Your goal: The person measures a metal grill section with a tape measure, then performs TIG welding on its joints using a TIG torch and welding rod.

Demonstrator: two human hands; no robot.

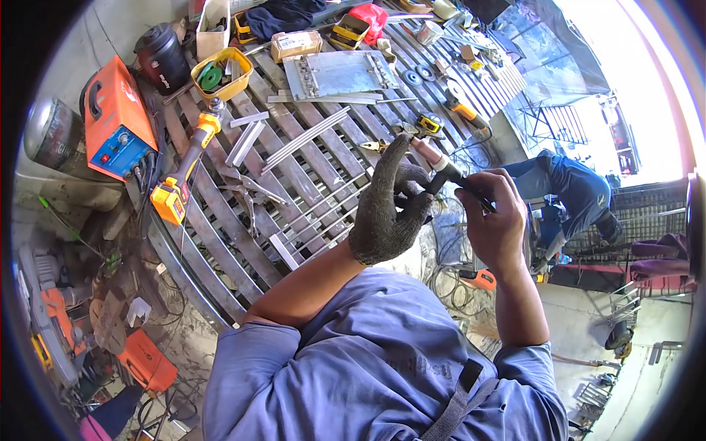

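Note:
A torch with a pinkish-brown nozzle [428, 152], a pale collar and a black body is held up in front of my chest, over the near right side of the slatted table; it looks like a welding torch. My right hand [496, 214], bare, is closed around its black rear part. My left hand [388, 206], in a dark knitted glove, curls its thumb and fingers about the torch's front and underside. The glove partly hides where its fingertips meet the black part. Pliers [373, 146] and a yellow tape measure [429, 123] lie just beyond the nozzle.
The slatted metal table [213, 220] bears metal bars [305, 140], a cordless grinder [193, 158], a flat plate [338, 76] and a yellow bin [223, 72]. An orange welding machine [118, 121] stands at left. Another person [562, 191] bends down at right. Cables [448, 287] lie below.

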